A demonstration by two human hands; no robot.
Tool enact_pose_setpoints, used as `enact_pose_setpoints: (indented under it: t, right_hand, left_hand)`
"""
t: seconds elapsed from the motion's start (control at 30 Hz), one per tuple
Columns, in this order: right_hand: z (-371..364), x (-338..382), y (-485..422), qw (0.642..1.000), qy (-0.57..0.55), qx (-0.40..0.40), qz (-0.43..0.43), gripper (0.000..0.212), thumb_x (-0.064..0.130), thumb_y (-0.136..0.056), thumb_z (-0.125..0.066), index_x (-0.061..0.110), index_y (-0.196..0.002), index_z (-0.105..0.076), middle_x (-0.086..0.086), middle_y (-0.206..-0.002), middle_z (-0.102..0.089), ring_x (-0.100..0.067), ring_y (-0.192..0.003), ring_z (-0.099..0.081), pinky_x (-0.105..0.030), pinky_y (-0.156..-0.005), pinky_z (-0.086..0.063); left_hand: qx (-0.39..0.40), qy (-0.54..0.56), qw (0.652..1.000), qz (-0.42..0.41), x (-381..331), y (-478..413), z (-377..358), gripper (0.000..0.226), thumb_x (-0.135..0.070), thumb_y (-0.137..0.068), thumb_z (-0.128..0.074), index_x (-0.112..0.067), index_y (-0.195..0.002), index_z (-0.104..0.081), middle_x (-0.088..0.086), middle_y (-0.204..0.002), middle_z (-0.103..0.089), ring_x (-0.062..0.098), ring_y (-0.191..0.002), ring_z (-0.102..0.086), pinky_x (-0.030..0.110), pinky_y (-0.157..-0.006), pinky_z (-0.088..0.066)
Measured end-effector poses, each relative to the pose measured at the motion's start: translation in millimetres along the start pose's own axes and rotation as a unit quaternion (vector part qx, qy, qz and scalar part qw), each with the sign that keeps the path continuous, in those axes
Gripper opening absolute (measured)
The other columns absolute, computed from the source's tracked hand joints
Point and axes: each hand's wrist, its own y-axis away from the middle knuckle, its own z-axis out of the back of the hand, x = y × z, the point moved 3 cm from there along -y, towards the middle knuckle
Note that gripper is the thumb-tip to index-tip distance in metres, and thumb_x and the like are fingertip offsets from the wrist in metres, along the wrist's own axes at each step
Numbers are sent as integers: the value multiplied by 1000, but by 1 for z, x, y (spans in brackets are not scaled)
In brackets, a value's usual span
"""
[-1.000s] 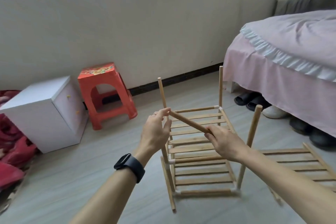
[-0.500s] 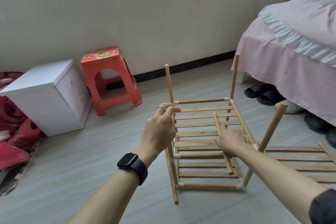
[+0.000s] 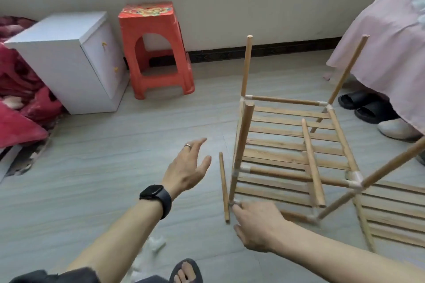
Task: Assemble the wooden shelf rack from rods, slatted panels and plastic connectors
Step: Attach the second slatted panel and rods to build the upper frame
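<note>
Findings, left to right: we note the left hand (image 3: 187, 169) raised over the floor (image 3: 115, 156), fingers spread, holding nothing. One loose rod (image 3: 224, 187) lies on the floor just beside the rack (image 3: 285, 100); the right hand (image 3: 257, 225) reaches its near-left bottom connector (image 3: 233, 202), and we cannot tell whether it grips. We count four uprights (image 3: 246, 64), six visible connectors, two fitted panels, a second loose rod (image 3: 312, 163) across the upper panel (image 3: 280, 142), one spare panel (image 3: 395, 216) on the floor at right. Risk, in our judgement: tugging that corner could tip the unsteadied frame and roll the resting rod off.
</note>
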Motion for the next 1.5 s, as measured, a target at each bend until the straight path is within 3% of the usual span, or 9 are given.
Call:
enact_pose_setpoints:
  t: [0.27, 0.43, 0.57, 0.67, 0.77, 0.93, 1.23, 1.37, 1.5]
  right_hand:
    - [-120, 7, -120, 971, -113, 134, -165, 48, 45, -101, -39, 11, -135, -47, -11, -133, -58, -33, -118, -59, -39, -84, -48]
    - [-169, -1, -164, 930, -185, 133, -289, 54, 46, -104, -42, 5, -139, -42, -13, -138, -55, -33, -122, -59, -41, -92, -51]
    - [-174, 3, -181, 930, -138, 171, -296, 40, 12, -103, -41, -2, -141, -40, -17, -136, -59, -31, -120, -64, -39, -92, -53]
    - [-164, 9, -176, 908, -240, 227, -259, 26, 13, -94, -51, 1, -112, -68, -14, -106, -73, -28, -106, -71, -35, -88, -55]
    - [-140, 18, -154, 871, -368, 238, -224, 29, 16, -84, -53, 11, -59, -69, -6, -65, -74, -18, -64, -72, -32, -72, -62]
    - [-59, 17, -106, 952, -239, 132, -138, 28, 28, -93, -52, 7, -110, -57, -16, -108, -67, -35, -101, -65, -35, -78, -51]
    - [132, 8, 26, 931, -228, -284, 36, 11, 25, -99, -50, 21, -99, -41, 10, -74, -45, -25, -65, -49, -35, -61, -37]
    - [167, -35, 65, 866, -321, -383, -23, 10, 29, -101, -53, 19, -101, -52, 3, -73, -63, -14, -55, -61, -31, -53, -52]
    - [142, -90, 64, 858, -358, -301, -211, 18, 34, -99, -53, 18, -105, -56, -10, -97, -70, -22, -80, -70, -43, -71, -60]
  left_hand:
    - [273, -131, 940, 160, 138, 52, -140, 70, -44, -100, -43, -26, -161, -13, 10, -168, -12, 32, -154, -9, 45, -124, -15]
    - [352, -170, 904, 172, 179, 63, -173, 74, -48, -101, -38, -31, -161, 0, 1, -169, 13, 29, -156, 7, 55, -123, -7]
    - [373, -175, 895, 169, 190, 62, -185, 81, -51, -98, -41, -30, -161, 4, -1, -168, 19, 28, -156, 8, 57, -122, -7]
    - [393, -128, 890, 192, 192, 47, -174, 70, -48, -99, -42, -31, -161, -15, -4, -170, 7, 24, -156, -5, 54, -122, -15]
    - [359, -74, 901, 234, 194, 40, -150, 62, -40, -99, -45, -27, -158, -30, 1, -167, -23, 22, -151, -27, 42, -120, -28]
    - [274, -39, 936, 220, 167, 30, -93, 61, -34, -99, -51, -21, -156, -36, 4, -160, -37, 22, -148, -32, 33, -119, -28]
    - [-10, 80, 995, 66, 1, -16, 54, 51, -38, -101, -52, -26, -149, -44, 7, -147, -52, 22, -135, -49, 35, -110, -38]
    - [-86, 178, 979, -50, -88, -17, 92, 50, -47, -103, -45, -26, -149, -42, -3, -136, -57, 10, -114, -56, 24, -90, -44]
    - [-83, 181, 968, -151, -149, -8, 96, 48, -51, -103, -41, -35, -148, -42, -13, -121, -57, 2, -106, -56, 15, -82, -42]
